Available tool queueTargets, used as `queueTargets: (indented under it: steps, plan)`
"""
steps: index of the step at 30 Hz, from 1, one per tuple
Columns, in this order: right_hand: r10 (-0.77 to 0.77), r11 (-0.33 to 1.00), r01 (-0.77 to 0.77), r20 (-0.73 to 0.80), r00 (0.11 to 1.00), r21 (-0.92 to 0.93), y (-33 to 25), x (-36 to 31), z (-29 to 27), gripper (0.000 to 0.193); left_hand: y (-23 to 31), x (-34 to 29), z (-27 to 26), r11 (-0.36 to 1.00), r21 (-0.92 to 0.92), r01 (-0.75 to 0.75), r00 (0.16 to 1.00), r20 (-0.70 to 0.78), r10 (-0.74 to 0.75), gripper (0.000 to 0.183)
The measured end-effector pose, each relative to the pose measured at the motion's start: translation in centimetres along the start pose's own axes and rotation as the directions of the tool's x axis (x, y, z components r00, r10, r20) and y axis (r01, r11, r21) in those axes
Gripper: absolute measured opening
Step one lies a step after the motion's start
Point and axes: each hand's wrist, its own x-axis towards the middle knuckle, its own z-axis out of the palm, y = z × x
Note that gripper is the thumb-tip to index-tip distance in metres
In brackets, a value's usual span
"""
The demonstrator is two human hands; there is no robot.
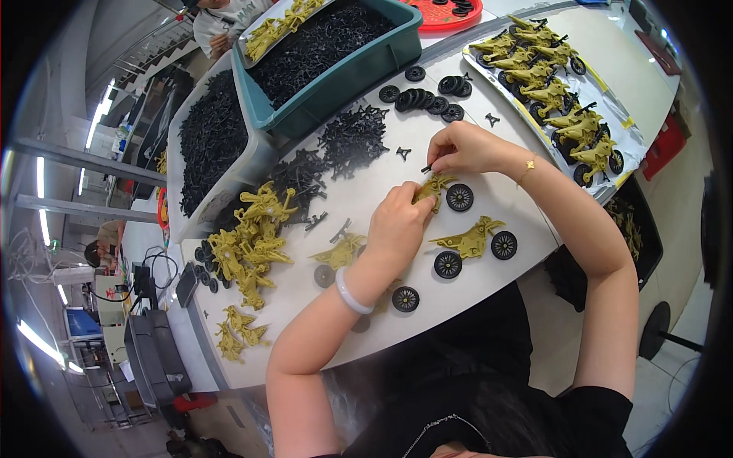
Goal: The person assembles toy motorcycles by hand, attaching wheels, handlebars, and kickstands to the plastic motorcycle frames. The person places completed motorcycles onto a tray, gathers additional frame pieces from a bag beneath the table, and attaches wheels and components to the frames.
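Note:
My left hand is closed on a yellow toy motorcycle body, holding it low over the white table. A black spoked wheel shows at its right side; I cannot tell whether it is attached. Fingers of my right hand pinch a small black plastic part just above that body. Nearer to me lies another yellow motorcycle body, with one wheel at its lower left and another wheel at its right. A further yellow body lies left of my left forearm, partly blurred.
Loose black parts and black wheels lie beyond my hands. Yellow bodies are heaped at left. A green bin and a white bin hold black parts. Motorcycles with wheels fill a tray at right. Another person is across.

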Motion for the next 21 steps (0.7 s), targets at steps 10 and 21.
queueTargets:
  steps: [10,21]
  plan:
    - [-0.029,0.981,0.046,0.093,0.995,-0.186,-0.2,2.1,1.3,0.015,-0.2,-0.3,0.2,0.999,0.006,0.037,0.999,0.028,-0.037,0.015]
    - [-0.137,0.98,0.143,0.05,0.989,-0.138,0.6,2.6,1.4,0.013,-0.2,-0.6,0.3,0.998,0.03,0.051,0.999,-0.02,-0.05,0.014]
